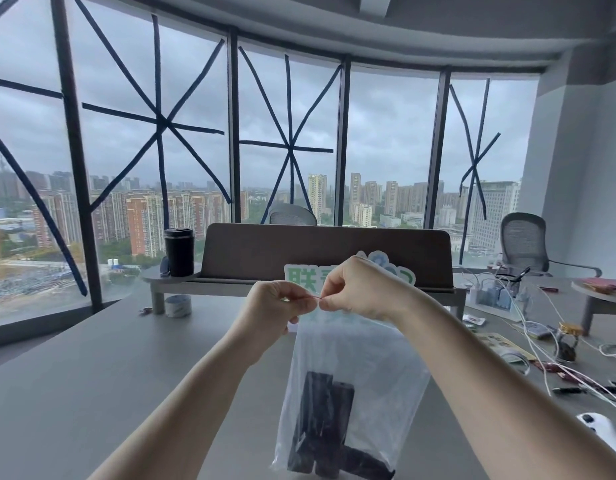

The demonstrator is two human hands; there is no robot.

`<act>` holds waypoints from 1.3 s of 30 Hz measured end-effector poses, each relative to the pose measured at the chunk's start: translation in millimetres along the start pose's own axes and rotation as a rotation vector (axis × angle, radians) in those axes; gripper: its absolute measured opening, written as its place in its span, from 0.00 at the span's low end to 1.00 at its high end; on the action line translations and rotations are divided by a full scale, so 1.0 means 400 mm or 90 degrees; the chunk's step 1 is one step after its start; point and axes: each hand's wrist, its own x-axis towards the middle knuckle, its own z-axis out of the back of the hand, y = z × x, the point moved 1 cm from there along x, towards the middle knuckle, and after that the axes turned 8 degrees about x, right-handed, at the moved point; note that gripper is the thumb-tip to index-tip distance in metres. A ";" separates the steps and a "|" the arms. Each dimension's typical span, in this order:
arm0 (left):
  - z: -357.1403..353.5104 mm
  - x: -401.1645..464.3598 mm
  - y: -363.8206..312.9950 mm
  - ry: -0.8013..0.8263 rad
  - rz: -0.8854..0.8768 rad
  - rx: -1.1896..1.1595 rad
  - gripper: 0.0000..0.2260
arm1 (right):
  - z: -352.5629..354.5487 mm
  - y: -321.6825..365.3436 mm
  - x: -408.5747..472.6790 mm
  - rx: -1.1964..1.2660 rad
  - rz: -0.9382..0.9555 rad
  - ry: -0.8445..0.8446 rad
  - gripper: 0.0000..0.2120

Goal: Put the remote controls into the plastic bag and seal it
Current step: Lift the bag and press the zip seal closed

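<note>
Bag held up over counter, both hands pinched on its top seal.

Plastic bag (pixel 355 368) hanging upright above the near middle of the counter (pixel 92 375), dark remote controls (pixel 322 427) bunched at its bottom. Left hand (pixel 275 306) and right hand (pixel 358 289) raised side by side, fingertips almost touching, each clamped on the red strip along the bag's mouth. Forearms angled up from the near edge. Bare surface toward the left edge; white cables (pixel 542 344), jar (pixel 568 344) and white controller (pixel 601 433) crowding the right edge. Tape roll (pixel 177 305) and black cup (pixel 179 251) far left.
</note>
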 end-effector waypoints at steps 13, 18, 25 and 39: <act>0.008 -0.003 -0.003 -0.017 -0.008 -0.018 0.07 | -0.015 -0.002 0.008 -0.048 0.043 -0.069 0.08; 0.003 0.000 0.001 -0.021 -0.013 -0.026 0.06 | -0.014 -0.003 0.008 -0.019 0.029 -0.049 0.09; -0.013 0.011 0.018 -0.049 -0.037 -0.014 0.10 | -0.032 -0.002 0.005 -0.056 0.044 -0.080 0.10; 0.053 0.041 0.098 -0.200 0.007 -0.042 0.05 | -0.005 -0.114 -0.049 -0.156 -0.033 -0.121 0.09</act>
